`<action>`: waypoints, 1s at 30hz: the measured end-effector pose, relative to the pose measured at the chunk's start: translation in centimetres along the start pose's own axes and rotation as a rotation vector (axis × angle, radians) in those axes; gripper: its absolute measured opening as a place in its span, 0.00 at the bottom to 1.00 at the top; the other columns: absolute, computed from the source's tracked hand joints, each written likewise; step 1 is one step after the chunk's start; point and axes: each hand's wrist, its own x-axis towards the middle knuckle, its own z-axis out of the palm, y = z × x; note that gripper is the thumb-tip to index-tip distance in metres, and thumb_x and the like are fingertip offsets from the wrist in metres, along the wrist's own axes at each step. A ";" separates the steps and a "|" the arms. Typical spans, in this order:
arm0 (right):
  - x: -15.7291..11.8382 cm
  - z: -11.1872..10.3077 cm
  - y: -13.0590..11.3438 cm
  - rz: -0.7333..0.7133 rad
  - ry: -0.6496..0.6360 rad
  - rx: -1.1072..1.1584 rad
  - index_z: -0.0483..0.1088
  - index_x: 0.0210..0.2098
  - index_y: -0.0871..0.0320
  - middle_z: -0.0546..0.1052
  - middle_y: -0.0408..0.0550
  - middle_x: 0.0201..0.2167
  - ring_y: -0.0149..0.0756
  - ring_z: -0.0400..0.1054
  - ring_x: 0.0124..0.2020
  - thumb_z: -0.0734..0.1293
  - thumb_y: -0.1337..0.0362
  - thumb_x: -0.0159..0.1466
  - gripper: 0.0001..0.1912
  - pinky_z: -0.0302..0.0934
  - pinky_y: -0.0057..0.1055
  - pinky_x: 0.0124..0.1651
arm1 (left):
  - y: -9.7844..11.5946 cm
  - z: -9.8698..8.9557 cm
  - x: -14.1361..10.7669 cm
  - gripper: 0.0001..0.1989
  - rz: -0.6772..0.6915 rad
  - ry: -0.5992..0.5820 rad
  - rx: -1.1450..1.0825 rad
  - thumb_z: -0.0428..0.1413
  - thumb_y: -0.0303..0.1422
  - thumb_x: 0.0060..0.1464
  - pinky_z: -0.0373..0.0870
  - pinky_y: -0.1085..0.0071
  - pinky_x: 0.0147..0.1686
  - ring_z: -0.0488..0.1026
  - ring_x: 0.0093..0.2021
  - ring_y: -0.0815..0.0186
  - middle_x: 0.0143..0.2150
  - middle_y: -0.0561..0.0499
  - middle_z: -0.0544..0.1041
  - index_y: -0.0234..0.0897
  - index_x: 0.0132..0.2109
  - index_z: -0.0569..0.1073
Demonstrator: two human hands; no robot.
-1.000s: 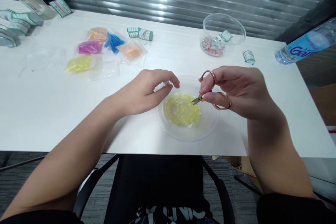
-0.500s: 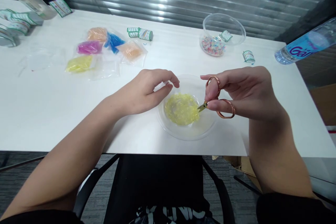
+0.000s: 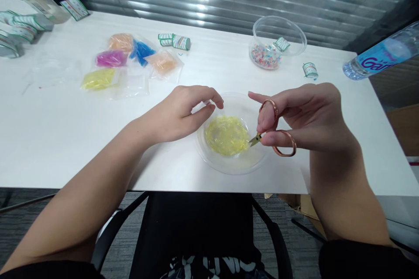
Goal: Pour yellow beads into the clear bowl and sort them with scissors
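Observation:
Small scissors with copper-coloured handle loops are held in my right hand, finger and thumb through the loops. Their short blades point down and left over the right side of a clear round bowl. Yellow pieces lie in a ring in the bowl. My left hand is at the bowl's upper left rim, its thumb and forefinger curved with a gap between them and nothing visible between the tips.
Bags of yellow, magenta, orange and blue material lie at the back left. Green-and-white rolls are behind them. A clear tub with colourful bits stands at the back right, near a water bottle.
My right hand has turned slightly, and the scissors have shifted a little to the right and down. My left hand has stayed almost still.

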 end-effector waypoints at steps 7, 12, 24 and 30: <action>0.1 1.3 0.2 0.035 -0.050 0.088 0.74 0.30 0.58 0.77 0.37 0.28 0.23 0.70 0.23 0.77 0.73 0.50 0.10 0.60 0.42 0.65 | 0.0 -0.1 0.1 0.14 -0.018 -0.010 0.008 0.47 0.31 0.59 0.70 0.67 0.49 0.75 0.48 0.63 0.47 0.51 0.78 0.38 0.47 0.74; 0.2 1.3 0.4 -0.011 0.037 0.110 0.75 0.34 0.57 0.77 0.42 0.29 0.31 0.73 0.33 0.77 0.72 0.50 0.13 0.70 0.37 0.52 | 0.0 -0.1 0.1 0.15 -0.014 -0.009 0.004 0.46 0.31 0.59 0.70 0.67 0.49 0.75 0.48 0.62 0.48 0.50 0.78 0.38 0.48 0.74; 0.1 1.5 -0.2 -0.048 -0.173 0.130 0.73 0.33 0.63 0.76 0.44 0.29 0.30 0.72 0.31 0.73 0.73 0.56 0.07 0.71 0.36 0.46 | 0.1 0.0 0.0 0.14 -0.017 0.004 -0.004 0.46 0.31 0.59 0.69 0.67 0.51 0.75 0.49 0.63 0.48 0.51 0.78 0.38 0.47 0.74; -0.1 0.8 0.1 -0.063 -0.020 0.097 0.75 0.37 0.58 0.76 0.45 0.30 0.34 0.71 0.35 0.72 0.74 0.56 0.10 0.69 0.36 0.43 | 0.1 -0.1 0.0 0.15 -0.024 -0.009 -0.017 0.47 0.31 0.58 0.70 0.66 0.50 0.75 0.48 0.63 0.48 0.50 0.78 0.38 0.47 0.74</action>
